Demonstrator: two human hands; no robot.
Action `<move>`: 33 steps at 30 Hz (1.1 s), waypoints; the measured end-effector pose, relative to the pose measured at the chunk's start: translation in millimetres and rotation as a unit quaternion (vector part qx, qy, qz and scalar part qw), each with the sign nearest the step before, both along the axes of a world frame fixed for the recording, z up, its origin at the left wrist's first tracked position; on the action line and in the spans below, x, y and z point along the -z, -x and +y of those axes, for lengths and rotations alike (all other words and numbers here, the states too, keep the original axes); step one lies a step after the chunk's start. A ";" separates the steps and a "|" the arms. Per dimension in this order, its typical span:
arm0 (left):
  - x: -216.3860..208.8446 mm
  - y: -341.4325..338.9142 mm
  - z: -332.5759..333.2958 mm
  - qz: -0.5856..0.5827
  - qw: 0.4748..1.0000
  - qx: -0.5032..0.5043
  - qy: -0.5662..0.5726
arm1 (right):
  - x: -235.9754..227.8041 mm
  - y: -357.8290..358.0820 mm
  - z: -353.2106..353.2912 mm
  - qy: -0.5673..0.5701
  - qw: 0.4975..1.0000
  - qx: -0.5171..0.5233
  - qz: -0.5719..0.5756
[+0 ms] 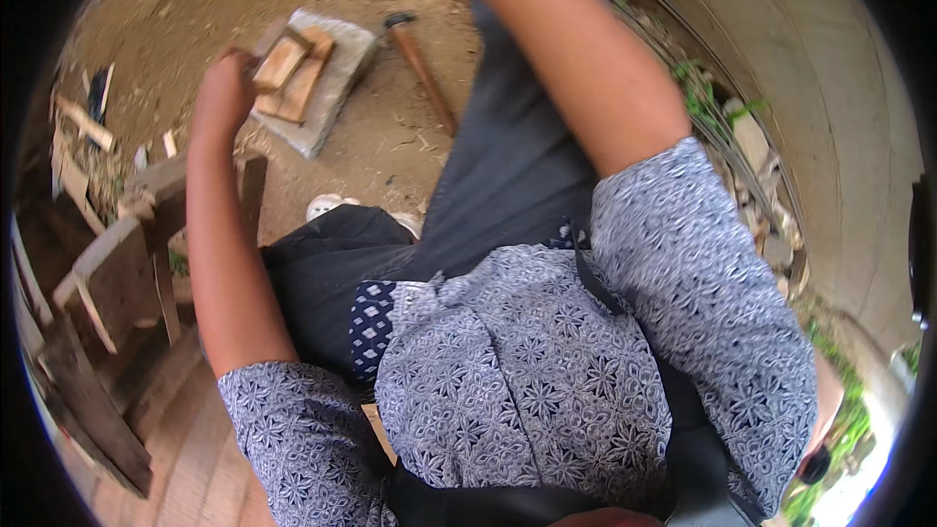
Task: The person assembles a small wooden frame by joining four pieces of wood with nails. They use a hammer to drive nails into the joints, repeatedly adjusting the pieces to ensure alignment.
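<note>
My left hand [226,93] is closed on the end of a small wooden block [281,64], its fingers partly hidden. The block is over a second flat piece of wood [305,86], which lies on a pale stone slab [344,78] on the ground. To the right of the slab lies a hammer [422,70] with a dark head and a reddish-brown wooden handle. My right forearm [576,59] stretches up past my knee to the top edge, slightly blurred. The right hand is cut off there.
Rough timber pieces [117,268] are stacked at the left, near my left forearm. Wood scraps [86,122] lie on the dirt ground [176,20]. A concrete wall [820,88] curves along the right, with stones [756,141] and green plants [698,88] at its foot.
</note>
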State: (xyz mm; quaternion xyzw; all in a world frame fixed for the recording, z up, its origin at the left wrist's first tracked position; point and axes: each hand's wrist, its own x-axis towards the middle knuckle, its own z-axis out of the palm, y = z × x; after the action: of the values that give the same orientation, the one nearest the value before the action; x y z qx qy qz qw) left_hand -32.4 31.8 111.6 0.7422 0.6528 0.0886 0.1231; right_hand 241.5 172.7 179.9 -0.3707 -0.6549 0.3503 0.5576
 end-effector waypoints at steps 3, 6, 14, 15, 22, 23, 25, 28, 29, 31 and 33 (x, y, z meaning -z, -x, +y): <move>-0.6 -7.8 8.4 0.006 1.000 0.005 -0.018 | -90.4 -112.4 -5.8 -0.073 0.994 0.017 -0.073; 7.9 -0.9 -3.5 -0.013 0.999 0.012 -0.027 | 9.2 -200.0 -34.1 0.098 0.981 0.143 -0.082; -5.8 -38.7 -8.4 0.054 0.991 -0.109 -0.057 | 248.8 -265.6 -118.0 0.395 0.808 0.186 -0.396; -5.4 -42.1 -11.5 0.062 0.988 -0.120 -0.072 | 259.0 -261.7 -113.9 0.405 0.790 0.182 -0.422; -11.8 -51.3 -18.4 0.068 0.976 -0.184 -0.095 | 290.8 -239.5 -98.2 0.444 0.720 0.153 -0.510; -13.2 -53.5 -15.3 0.066 0.977 -0.180 -0.097 | 293.2 -239.2 -95.5 0.448 0.715 0.152 -0.515; -14.3 -53.9 -12.5 0.072 0.977 -0.176 -0.098 | 294.8 -239.8 -88.8 0.450 0.711 0.149 -0.520; -15.6 -54.7 -10.0 0.086 0.976 -0.180 -0.089 | 294.9 -236.3 -81.7 0.449 0.713 0.143 -0.520; -16.4 -53.5 -9.7 0.084 0.976 -0.186 -0.081 | 293.8 -235.2 -79.1 0.450 0.714 0.139 -0.518; -16.6 -51.4 -9.6 0.080 0.976 -0.189 -0.077 | 294.0 -231.6 -74.5 0.448 0.719 0.136 -0.514; -16.3 -49.5 -11.2 0.076 0.976 -0.183 -0.087 | 291.3 -235.3 -77.4 0.450 0.721 0.137 -0.508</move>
State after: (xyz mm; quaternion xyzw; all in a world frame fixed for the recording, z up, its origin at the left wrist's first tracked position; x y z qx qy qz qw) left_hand 17.0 20.5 127.9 0.6224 0.7749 0.1095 -0.0096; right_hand 476.8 95.3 -111.4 -0.7865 -0.5469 0.2826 -0.0496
